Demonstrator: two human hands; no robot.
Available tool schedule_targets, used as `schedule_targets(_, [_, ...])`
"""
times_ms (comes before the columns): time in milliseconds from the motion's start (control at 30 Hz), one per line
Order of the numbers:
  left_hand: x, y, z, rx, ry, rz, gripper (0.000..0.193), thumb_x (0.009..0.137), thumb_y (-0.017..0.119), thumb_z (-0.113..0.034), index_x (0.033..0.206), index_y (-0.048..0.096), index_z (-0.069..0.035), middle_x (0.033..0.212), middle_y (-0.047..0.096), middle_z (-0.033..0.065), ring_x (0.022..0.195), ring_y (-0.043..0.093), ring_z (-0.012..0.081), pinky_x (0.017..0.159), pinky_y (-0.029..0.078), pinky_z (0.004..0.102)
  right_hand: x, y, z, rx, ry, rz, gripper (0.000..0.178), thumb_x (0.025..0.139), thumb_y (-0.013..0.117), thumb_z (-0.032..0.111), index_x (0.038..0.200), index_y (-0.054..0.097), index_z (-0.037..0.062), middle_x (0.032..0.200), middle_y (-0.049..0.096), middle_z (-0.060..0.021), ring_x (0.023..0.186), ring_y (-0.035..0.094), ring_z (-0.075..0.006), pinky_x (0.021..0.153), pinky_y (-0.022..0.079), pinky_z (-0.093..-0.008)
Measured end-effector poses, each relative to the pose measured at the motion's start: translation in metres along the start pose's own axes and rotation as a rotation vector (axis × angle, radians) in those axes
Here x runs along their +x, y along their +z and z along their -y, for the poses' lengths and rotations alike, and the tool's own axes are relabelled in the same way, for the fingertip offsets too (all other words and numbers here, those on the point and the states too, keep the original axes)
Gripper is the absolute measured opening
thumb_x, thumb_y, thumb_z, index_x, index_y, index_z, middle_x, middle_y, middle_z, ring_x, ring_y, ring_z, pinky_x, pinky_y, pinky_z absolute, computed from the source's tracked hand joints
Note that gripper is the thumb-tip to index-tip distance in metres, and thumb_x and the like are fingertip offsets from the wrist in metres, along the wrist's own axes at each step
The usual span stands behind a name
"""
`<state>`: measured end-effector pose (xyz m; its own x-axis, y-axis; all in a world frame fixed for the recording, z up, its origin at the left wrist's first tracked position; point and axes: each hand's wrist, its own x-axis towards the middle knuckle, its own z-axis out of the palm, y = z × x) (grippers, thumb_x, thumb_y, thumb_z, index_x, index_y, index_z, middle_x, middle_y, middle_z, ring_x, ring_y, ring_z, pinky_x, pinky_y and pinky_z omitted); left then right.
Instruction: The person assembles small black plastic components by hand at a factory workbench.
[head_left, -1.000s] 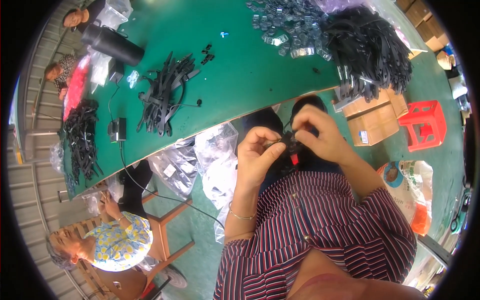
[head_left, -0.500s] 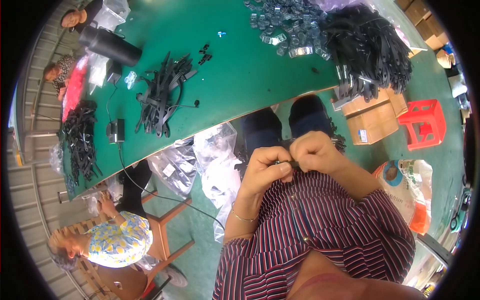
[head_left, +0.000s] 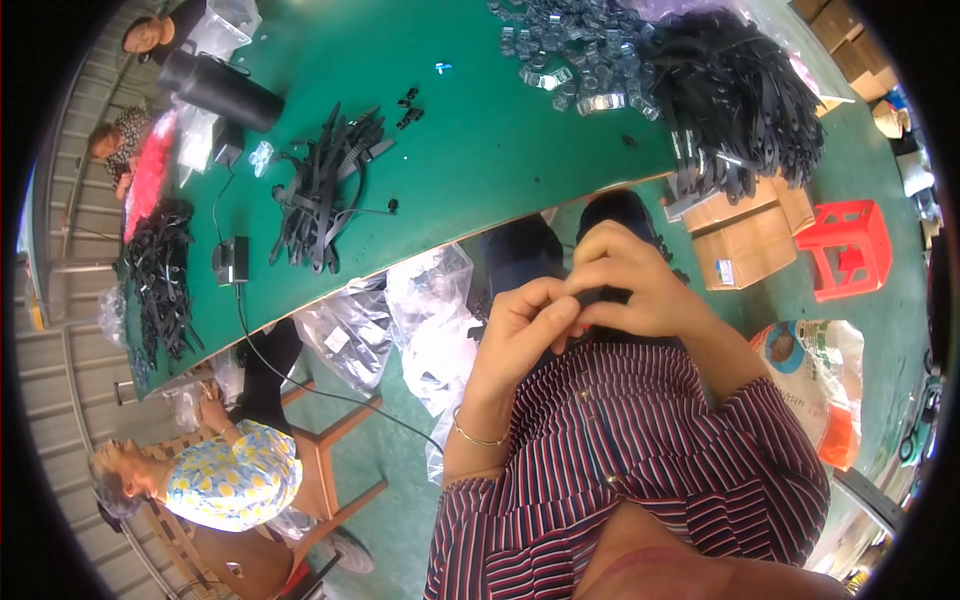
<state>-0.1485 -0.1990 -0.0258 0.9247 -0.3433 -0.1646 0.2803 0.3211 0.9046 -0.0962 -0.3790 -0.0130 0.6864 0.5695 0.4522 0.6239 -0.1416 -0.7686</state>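
Note:
My left hand and my right hand meet above my lap, off the table's near edge. Both are closed, fingertips and thumbs pinched together around a small black piece. Most of that piece is hidden by my fingers, so its exact kind does not show. Beyond my hands, on the green table, lies a loose pile of black straps. A few small black parts are scattered behind that pile.
At the far right are a heap of clear plastic pieces and a big black strap pile. A cardboard box, red stool and sack stand right. A cable hangs left, near a seated co-worker.
My right hand has turned and lifted slightly away, its fingers now arched over the thumb. The left hand has shifted a little upward. The seated co-worker at left has moved slightly.

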Motion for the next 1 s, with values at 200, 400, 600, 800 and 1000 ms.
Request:
schedule_targets(200, [-0.003,-0.006,-0.001,0.037,0.014,0.034,0.028,0.089,0.05,-0.025,0.092,0.057,0.002,0.075,0.058,0.0057,0.067,0.05,0.0095,0.062,0.04,0.0215,-0.005,0.001,-0.011,0.272,0.09,0.028,0.026,0.067,0.071,0.006,0.091,0.062,0.0034,0.084,0.055,-0.0066,0.075,0.056,-0.0173,0.067,0.044,-0.0272])
schedule_targets(400, [0.003,-0.005,-0.003,0.061,0.079,0.1,0.027,0.09,0.048,-0.025,0.089,0.055,0.001,0.076,0.057,0.0041,0.066,0.048,0.0082,0.06,0.039,0.0209,-0.015,0.004,-0.011,0.566,0.244,-0.07,0.023,0.07,0.07,0.003,0.09,0.061,0.0014,0.083,0.057,-0.0055,0.074,0.056,-0.0121,0.062,0.043,-0.0222])
schedule_targets(600, [-0.008,-0.02,-0.023,0.447,0.093,0.125,0.021,0.084,0.056,-0.011,0.1,0.054,0.002,0.076,0.058,0.0036,0.067,0.051,0.0078,0.058,0.04,0.0201,-0.016,-0.037,0.002,0.034,0.163,-0.002,0.025,0.064,0.071,0.001,0.086,0.061,0.0007,0.077,0.058,-0.0073,0.069,0.057,-0.0167,0.058,0.044,-0.0252])
schedule_targets(800, [-0.015,-0.07,0.024,0.743,-0.229,0.076,0.023,0.076,0.065,-0.005,0.096,0.055,-0.001,0.068,0.06,0.0066,0.06,0.055,0.0089,0.055,0.043,0.0231,-0.068,-0.042,-0.036,-0.074,0.398,0.235,0.022,0.068,0.069,0.011,0.086,0.06,0.0033,0.081,0.058,-0.0077,0.074,0.057,-0.023,0.063,0.045,-0.0308])
schedule_targets(1000, [-0.011,-0.098,0.075,0.751,-0.245,0.06,0.02,0.072,0.068,-0.009,0.088,0.057,-0.002,0.068,0.059,0.0056,0.061,0.056,0.0123,0.057,0.045,0.025,-0.093,-0.022,-0.05,-0.453,0.353,0.34,0.022,0.071,0.067,0.018,0.089,0.059,0.0062,0.084,0.056,-0.008,0.084,0.055,-0.0248,0.071,0.043,-0.035])
